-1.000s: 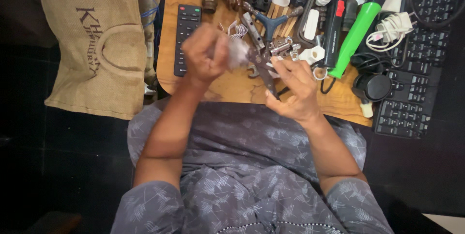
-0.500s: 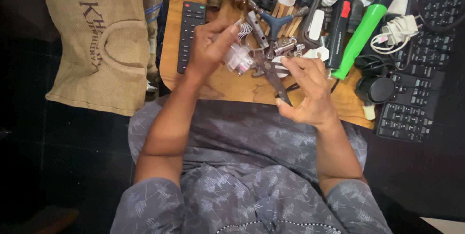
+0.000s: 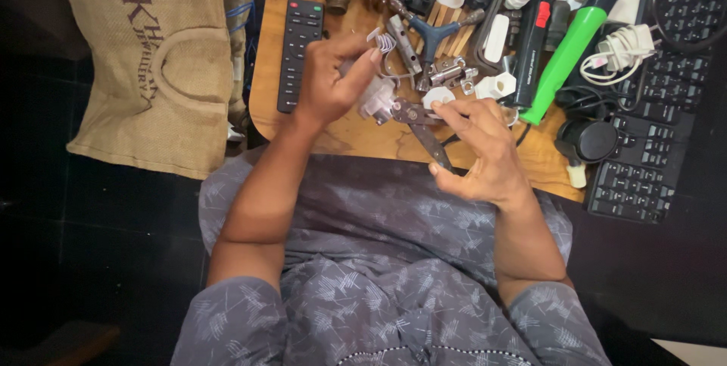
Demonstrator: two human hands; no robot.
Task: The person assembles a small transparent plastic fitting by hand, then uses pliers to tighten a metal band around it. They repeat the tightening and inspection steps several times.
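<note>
Left hand (image 3: 333, 78) pinches a white plastic fitting (image 3: 376, 98); right hand (image 3: 481, 150) grips pliers (image 3: 421, 125).

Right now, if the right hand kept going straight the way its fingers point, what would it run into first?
The right hand, gripping dark pliers, points up and left toward the left hand. It would probably first meet the small pale plastic part that the left hand holds, though depth from this overhead view is uncertain.

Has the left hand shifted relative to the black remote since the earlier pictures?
Yes. The left hand has risen beside the black remote, further up the table.
</note>
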